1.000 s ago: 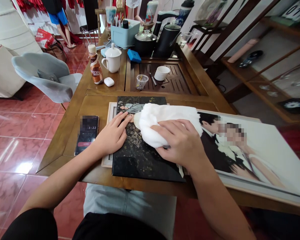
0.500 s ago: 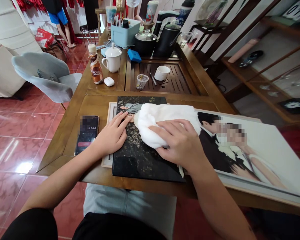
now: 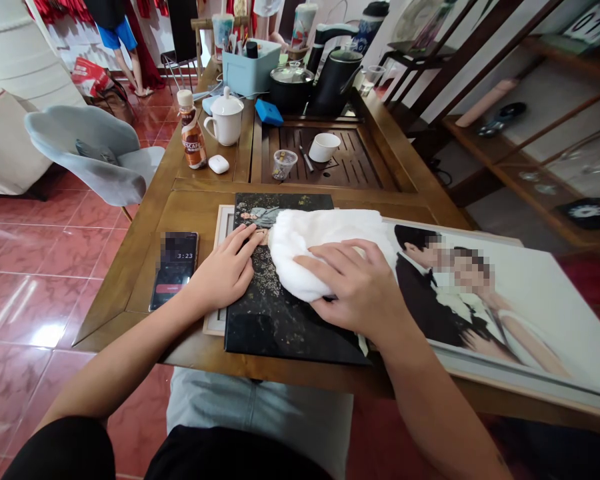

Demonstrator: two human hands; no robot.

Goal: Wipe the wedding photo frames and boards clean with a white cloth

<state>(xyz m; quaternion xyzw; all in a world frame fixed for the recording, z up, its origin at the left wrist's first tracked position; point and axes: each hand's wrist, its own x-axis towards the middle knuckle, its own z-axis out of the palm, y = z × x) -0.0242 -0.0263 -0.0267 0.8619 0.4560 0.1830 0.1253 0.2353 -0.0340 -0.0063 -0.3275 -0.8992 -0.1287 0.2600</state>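
A dark photo print (image 3: 275,313) lies on a wooden table (image 3: 145,220), overlapping a white-framed picture beneath it. My left hand (image 3: 225,270) rests flat on the print's left edge, fingers stretched out, holding nothing. My right hand (image 3: 360,287) presses a fluffy white cloth (image 3: 320,240) onto the print, fingers spread over it. A large wedding photo (image 3: 520,307) lies to the right, partly under the cloth and my right wrist.
A phone (image 3: 174,269) lies left of my left hand. Farther back stand a coffee bottle (image 3: 191,131), a white lidded mug (image 3: 225,118), an earbud case (image 3: 219,164), a tea tray (image 3: 350,163) with cups, and kettles (image 3: 335,80). A grey chair (image 3: 95,153) stands left; a person (image 3: 115,33) is far back.
My right hand and the white cloth have slid slightly to the left across the print. My left hand has stayed in place. The phone's timer went from 3:22 to 3:23.
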